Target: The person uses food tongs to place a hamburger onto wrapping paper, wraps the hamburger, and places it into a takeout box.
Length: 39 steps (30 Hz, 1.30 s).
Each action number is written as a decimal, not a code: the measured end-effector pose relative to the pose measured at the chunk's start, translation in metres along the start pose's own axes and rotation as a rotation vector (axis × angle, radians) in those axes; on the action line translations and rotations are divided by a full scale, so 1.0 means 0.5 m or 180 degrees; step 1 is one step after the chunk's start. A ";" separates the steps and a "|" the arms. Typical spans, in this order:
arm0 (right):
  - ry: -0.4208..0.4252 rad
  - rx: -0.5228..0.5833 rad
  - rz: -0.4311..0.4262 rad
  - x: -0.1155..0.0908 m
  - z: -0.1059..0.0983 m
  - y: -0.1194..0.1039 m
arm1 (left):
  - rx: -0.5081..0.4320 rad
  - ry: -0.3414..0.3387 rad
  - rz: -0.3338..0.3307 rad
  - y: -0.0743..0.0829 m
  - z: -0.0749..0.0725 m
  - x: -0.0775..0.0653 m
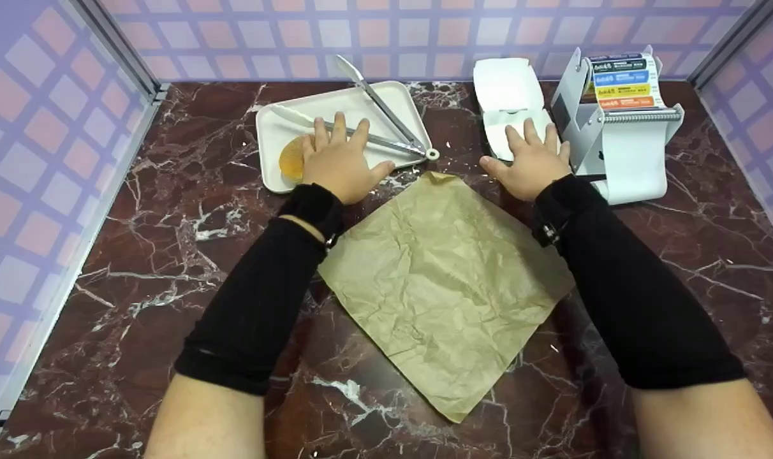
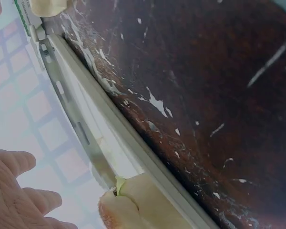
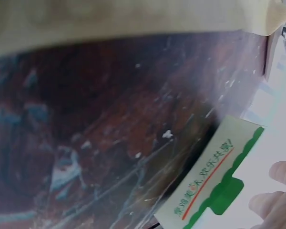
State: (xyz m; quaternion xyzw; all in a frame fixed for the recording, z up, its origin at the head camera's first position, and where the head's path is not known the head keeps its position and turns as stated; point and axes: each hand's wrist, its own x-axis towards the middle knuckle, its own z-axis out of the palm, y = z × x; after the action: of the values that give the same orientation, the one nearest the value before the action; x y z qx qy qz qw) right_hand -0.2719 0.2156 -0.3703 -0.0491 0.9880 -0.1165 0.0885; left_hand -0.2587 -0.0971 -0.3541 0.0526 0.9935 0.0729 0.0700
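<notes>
My left hand is spread over the near edge of a white tray, its fingers straight and holding nothing. Partly covered by that hand, a burger sits at the tray's left; the left wrist view shows the burger with a bit of green leaf at its edge. Metal tongs lie spread across the tray. My right hand is also spread with nothing in it, over the front of an opened white box. Between my forearms lies a creased brown paper sheet, one corner pointing toward me.
Right of the box stands a label dispenser with several coloured rolls and a white strip hanging down its front. Small white crumbs dot the dark marbled table. Checkered panels enclose the back and sides.
</notes>
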 end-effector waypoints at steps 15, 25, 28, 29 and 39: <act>0.0193 0.0348 -0.0398 -0.054 -0.070 -0.036 | 0.0151 -0.0305 0.1000 0.009 0.007 -0.204; 0.0379 0.0592 -0.0539 -0.075 -0.121 -0.083 | 0.0341 -0.0840 0.1124 -0.001 0.088 -0.213; 0.0438 0.0561 -0.0620 -0.074 -0.118 -0.101 | 0.0340 -0.0826 0.1039 -0.004 0.093 -0.198; 0.0454 0.0550 -0.0647 -0.074 -0.117 -0.106 | 0.0335 -0.0831 0.1020 -0.005 0.093 -0.194; 0.0286 0.0542 -0.0717 -0.038 -0.090 -0.165 | 0.0396 -0.0904 0.0909 0.002 0.085 -0.166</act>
State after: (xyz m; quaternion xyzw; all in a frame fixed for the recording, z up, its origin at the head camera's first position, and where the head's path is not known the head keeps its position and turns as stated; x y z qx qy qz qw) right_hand -0.2556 0.1478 -0.3045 -0.1467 0.9658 -0.2112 0.0344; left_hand -0.1704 -0.0996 -0.3846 0.2069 0.9587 0.0124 0.1949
